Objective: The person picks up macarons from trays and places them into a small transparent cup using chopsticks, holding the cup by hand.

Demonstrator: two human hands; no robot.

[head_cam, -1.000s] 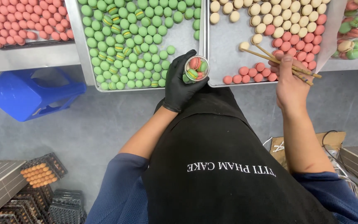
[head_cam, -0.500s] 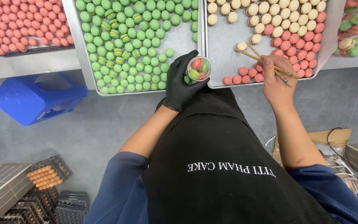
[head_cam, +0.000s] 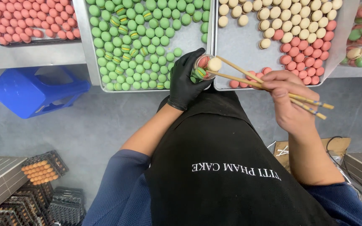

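Holding a cream macaron point(head_cam: 214, 64) in chopsticks point(head_cam: 269, 83) over a small clear cup point(head_cam: 202, 67).
Gloved left hand point(head_cam: 186, 79) wraps the cup; bare right hand point(head_cam: 290, 98) pinches the chopsticks, above the tray point(head_cam: 239, 42) edge.

Three trays sit side by side on the bench point(head_cam: 34, 56) ahead of you: the left tray point(head_cam: 30, 41), the middle tray point(head_cam: 189, 39) and the right tray point(head_cam: 239, 46). Your left hand point(head_cam: 187, 77) holds a cup point(head_cam: 204, 67) at the seam between the middle and right trays. A stool point(head_cam: 34, 90) stands below the bench at left.
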